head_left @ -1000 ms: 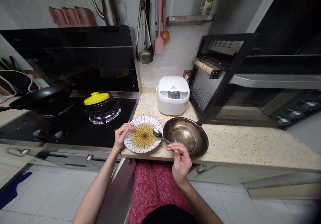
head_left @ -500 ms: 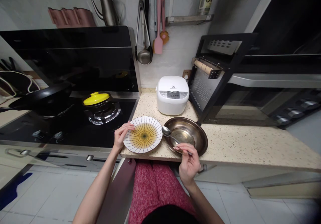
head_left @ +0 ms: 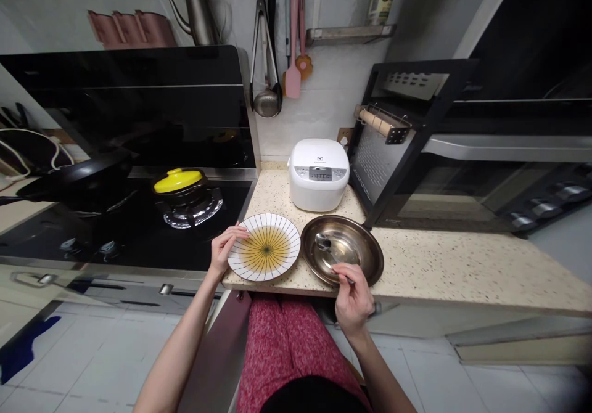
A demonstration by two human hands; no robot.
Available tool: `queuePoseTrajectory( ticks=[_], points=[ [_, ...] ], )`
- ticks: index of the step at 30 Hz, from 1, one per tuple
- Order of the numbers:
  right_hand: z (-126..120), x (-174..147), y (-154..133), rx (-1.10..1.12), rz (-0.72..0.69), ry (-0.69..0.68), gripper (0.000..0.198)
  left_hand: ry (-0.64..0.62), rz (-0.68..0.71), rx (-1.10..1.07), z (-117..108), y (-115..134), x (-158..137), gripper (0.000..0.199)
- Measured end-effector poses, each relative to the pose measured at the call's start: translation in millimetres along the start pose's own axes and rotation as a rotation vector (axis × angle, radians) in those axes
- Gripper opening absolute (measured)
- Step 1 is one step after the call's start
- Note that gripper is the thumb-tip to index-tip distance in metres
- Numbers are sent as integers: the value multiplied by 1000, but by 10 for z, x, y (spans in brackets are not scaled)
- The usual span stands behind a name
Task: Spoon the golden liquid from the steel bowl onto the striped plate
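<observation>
**Spoon (head_left: 323, 242) held over a metal basin (head_left: 371, 254), left hand (head_left: 226, 249) on a plate (head_left: 288, 238)**

The right hand (head_left: 354, 296) has its fingers closed on the handle of the spoon, gripping it from the near side of the basin. The spoon slants away from the hand toward the left, and its bowl is within the basin's outline, over the left part of the inside. Whether the spoon touches the metal cannot be told from this view.

The left hand lays its fingers over the left rim of the plate. Its thumb is hidden, so I cannot tell whether the fingers pinch the rim or only rest on it. The plate is white at the border and yellow toward the middle, with dark lines spreading from the centre.

Plate and basin sit side by side near the front edge of the speckled counter (head_left: 444, 265), the plate on the left and the basin just beside it on the right. Behind them stands a white rice cooker (head_left: 319, 185), its lid down. Left of the plate is a black stove (head_left: 139, 240), bearing a pot with a yellow lid (head_left: 178, 180) and, farther left, a dark pan (head_left: 87, 175). A pink spatula (head_left: 293, 82) hangs on the wall.
</observation>
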State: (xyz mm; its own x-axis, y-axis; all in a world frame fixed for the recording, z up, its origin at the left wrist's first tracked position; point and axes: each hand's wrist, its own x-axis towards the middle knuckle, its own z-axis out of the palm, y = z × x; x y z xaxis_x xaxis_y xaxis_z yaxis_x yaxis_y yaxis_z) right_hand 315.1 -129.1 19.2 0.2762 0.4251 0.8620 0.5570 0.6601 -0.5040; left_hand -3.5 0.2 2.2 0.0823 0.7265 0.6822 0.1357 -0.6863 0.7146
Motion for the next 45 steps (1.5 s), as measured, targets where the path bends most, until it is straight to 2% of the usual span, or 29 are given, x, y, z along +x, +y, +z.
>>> queuePoseTrajectory(
  ticks=[8,13,16,18,23,34,45],
  points=[
    [-18,23,34,-73,-252,-144,29,-3,12,1,3,12,1,33],
    [-28,-16,91,-58,-276,-225,34,-4,-6,15,-3,5,-2,35],
    [-17,-23,84,-29,-247,-220,33,-6,-8,17,-7,-11,-5,35],
    [4,-25,50,1,-209,-171,30,-3,-6,16,-6,-17,-7,35],
    [107,-68,-94,105,-36,-74,23,2,-15,12,7,15,-1,35],
    [490,-141,-290,263,87,-180,20,-3,-9,1,12,32,5,35],
    [563,-259,-238,310,181,-193,20,-13,3,-13,15,47,4,35]
  ],
)
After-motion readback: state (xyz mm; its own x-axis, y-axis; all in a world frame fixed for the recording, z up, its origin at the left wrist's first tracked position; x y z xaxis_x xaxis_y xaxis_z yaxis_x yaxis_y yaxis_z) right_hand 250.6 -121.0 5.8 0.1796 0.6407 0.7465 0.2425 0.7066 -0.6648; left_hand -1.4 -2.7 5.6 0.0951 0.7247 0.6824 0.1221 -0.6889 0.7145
